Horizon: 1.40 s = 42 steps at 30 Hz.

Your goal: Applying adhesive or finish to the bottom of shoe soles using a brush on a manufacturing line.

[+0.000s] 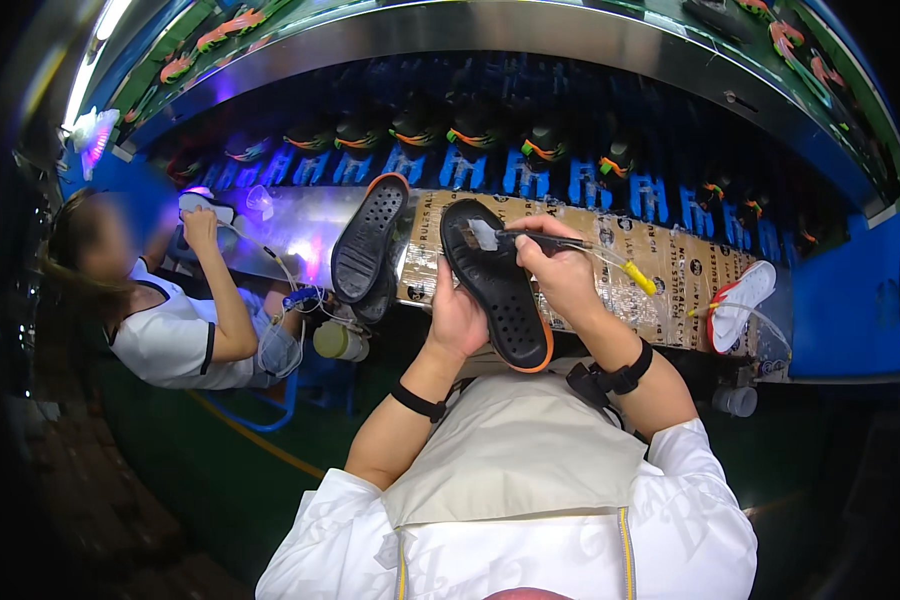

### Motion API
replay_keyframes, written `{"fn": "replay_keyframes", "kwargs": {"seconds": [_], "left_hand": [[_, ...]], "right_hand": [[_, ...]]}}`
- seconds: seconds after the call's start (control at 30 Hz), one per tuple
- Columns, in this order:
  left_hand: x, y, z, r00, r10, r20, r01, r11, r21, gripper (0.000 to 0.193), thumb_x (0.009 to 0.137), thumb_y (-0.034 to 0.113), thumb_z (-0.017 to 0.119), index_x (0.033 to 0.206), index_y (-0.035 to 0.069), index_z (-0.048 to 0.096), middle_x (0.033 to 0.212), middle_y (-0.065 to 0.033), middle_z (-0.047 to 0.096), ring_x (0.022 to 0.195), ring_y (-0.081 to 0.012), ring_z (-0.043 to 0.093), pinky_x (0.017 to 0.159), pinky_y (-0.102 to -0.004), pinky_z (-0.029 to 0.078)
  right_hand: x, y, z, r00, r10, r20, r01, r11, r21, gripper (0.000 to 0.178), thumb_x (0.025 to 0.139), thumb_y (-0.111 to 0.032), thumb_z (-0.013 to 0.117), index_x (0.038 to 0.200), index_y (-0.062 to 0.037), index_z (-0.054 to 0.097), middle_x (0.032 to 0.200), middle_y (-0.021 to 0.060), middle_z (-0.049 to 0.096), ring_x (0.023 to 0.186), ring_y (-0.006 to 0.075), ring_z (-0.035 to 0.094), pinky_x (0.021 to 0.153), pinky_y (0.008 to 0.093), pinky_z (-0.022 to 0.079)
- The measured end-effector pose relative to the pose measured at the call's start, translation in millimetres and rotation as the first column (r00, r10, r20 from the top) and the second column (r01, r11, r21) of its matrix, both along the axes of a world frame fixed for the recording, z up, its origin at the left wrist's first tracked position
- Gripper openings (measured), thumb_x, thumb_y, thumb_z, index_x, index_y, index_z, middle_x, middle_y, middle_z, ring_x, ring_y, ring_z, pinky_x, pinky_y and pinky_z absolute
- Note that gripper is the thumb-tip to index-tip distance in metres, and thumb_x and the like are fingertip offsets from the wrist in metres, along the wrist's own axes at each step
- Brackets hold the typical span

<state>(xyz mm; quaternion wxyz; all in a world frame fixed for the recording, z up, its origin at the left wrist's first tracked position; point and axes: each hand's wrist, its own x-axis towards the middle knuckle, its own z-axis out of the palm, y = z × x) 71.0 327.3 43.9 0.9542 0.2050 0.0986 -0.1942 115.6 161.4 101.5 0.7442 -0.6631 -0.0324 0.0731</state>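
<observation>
A black shoe sole with an orange edge and rows of small holes is tilted up in front of me. My left hand is closed on its left side, thumb along the edge. In my right hand is a dark-handled brush, pinched between thumb and fingers. Its pale, flat bristles lie against the upper part of the sole, where a wet, shiny patch shows. A clear tube with a yellow connector trails from the brush's rear end to the right.
Black soles lie left on the cardboard-covered bench. A white and red sole lies at the right end. Dark shoe uppers on blue holders line the back. A co-worker at left holds a white sole. A jar is nearby.
</observation>
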Motion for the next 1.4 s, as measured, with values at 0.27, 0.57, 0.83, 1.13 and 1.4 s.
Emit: {"fn": "replay_keyframes", "kwargs": {"seconds": [0.27, 0.57, 0.83, 1.13, 1.4], "left_hand": [[-4.3, -10.9, 7.4, 0.999, 0.017, -0.028, -0.015, 0.999, 0.049, 0.079, 0.109, 0.067, 0.023, 0.159, 0.009, 0.041, 0.158, -0.0124, 0.049, 0.146, -0.0284, 0.046, 0.125, -0.0463, 0.034], [23.0, 20.3, -6.6, 0.993, 0.034, 0.114, -0.045, 0.995, 0.091, 0.077, 0.11, 0.065, 0.022, 0.149, 0.006, 0.052, 0.142, -0.0146, 0.062, 0.132, -0.0308, 0.058, 0.117, -0.0471, 0.044], [11.6, -6.6, 22.2, 0.999, 0.04, 0.0, -0.04, 0.997, 0.068, 0.076, 0.11, 0.066, 0.02, 0.153, 0.01, 0.048, 0.149, -0.0129, 0.057, 0.14, -0.0288, 0.052, 0.121, -0.0458, 0.04], [5.4, 7.1, 10.4, 0.997, 0.044, 0.069, -0.044, 0.999, -0.003, 0.072, 0.108, 0.066, 0.031, 0.149, 0.011, 0.053, 0.143, -0.0131, 0.062, 0.133, -0.0308, 0.06, 0.115, -0.0473, 0.047], [18.6, 16.3, 18.7, 0.986, 0.007, 0.167, 0.014, 0.992, -0.124, 0.064, 0.109, 0.059, 0.036, 0.14, 0.009, 0.061, 0.137, -0.0124, 0.066, 0.128, -0.0281, 0.063, 0.113, -0.0458, 0.049]], "right_hand": [[-7.6, 12.9, 13.8, 0.983, -0.064, 0.169, 0.099, 0.973, -0.208, 0.021, 0.095, -0.01, 0.067, 0.113, -0.0007, 0.073, 0.092, 0.0034, 0.072, 0.085, 0.0106, 0.063, 0.079, 0.0268, 0.052], [-18.6, -37.7, 46.5, 0.743, 0.622, 0.248, -0.326, 0.659, -0.677, 0.03, 0.085, -0.01, 0.077, 0.114, -0.003, 0.075, 0.104, 0.0188, 0.077, 0.093, 0.0345, 0.076, 0.083, 0.043, 0.059], [-1.7, -18.4, 52.9, 0.968, 0.174, 0.181, -0.099, 0.927, -0.362, 0.027, 0.091, -0.01, 0.074, 0.117, -0.004, 0.077, 0.108, 0.014, 0.078, 0.1, 0.0239, 0.074, 0.093, 0.0334, 0.056], [6.5, -17.9, 36.5, 0.905, 0.336, 0.263, -0.347, 0.938, -0.004, 0.028, 0.09, -0.008, 0.075, 0.118, -0.0034, 0.076, 0.104, 0.0132, 0.076, 0.095, 0.0261, 0.073, 0.087, 0.0354, 0.056], [1.0, -21.3, 51.0, 0.87, 0.393, 0.299, -0.343, 0.916, -0.206, 0.026, 0.088, -0.014, 0.077, 0.112, -0.0033, 0.077, 0.104, 0.0152, 0.077, 0.098, 0.0283, 0.074, 0.092, 0.0378, 0.056]]}}
